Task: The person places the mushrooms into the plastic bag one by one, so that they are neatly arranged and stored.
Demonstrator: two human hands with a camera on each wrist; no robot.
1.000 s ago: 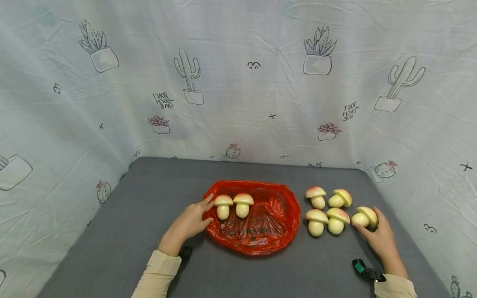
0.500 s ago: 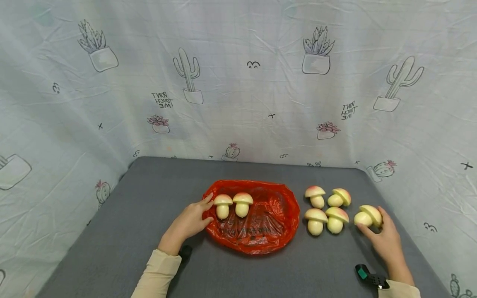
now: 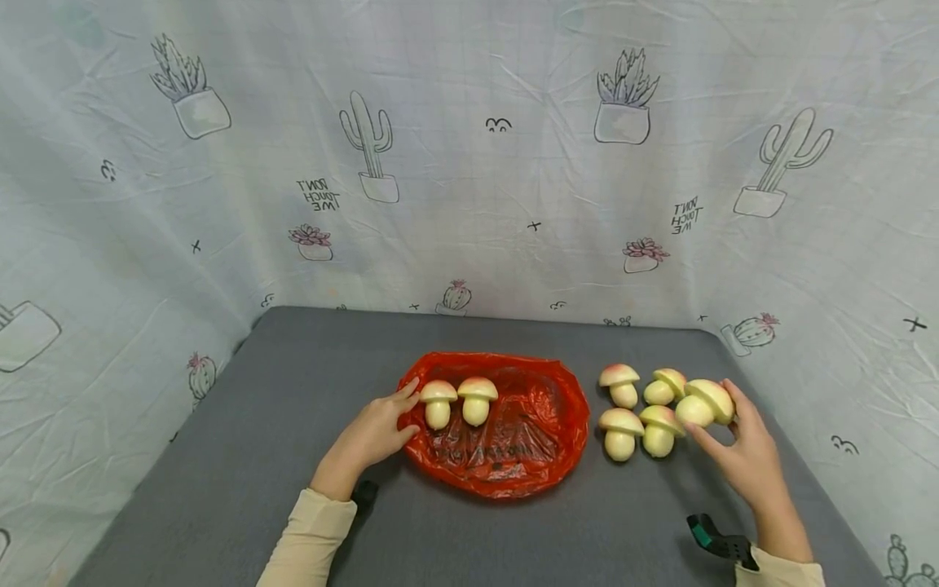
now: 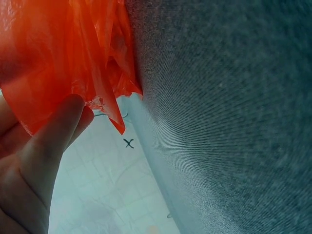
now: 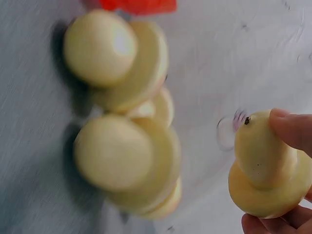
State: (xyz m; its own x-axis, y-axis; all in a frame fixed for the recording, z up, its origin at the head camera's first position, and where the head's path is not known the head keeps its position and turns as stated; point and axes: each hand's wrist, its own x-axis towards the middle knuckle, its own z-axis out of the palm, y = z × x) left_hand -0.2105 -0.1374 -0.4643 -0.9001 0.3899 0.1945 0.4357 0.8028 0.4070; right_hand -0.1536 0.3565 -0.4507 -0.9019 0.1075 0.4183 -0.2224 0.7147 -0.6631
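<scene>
A: ok what's the right hand got; fingers spread or what?

B: nah, it's pinching; thumb on the pale stem, fingertips against the cap of the held mushroom; right wrist view shows it off the table, stem end up with a little dark spot on it, and a gap between it and the rest.

A: and the rest are where, exactly?

B: four loose mushrooms in a rough two-by-two bunch on the grey surface, just left of that hand; the near pair comes out blurry in the wrist view, and they hide most of the far pair; then two bagged mushrooms side by side in the left part of the red bag, stems toward the person.

A: left hand?

B: it's on the bag's left rim; from above, thumb and index look well apart, but the left wrist view has the thumb in front of the plastic and other fingers partly behind it, so it's gripping the edge; can't see every fingertip tho.

A: and the backdrop?

B: wrinkly white curtain with cactus doodles; cream sleeves on both arms too.
</scene>
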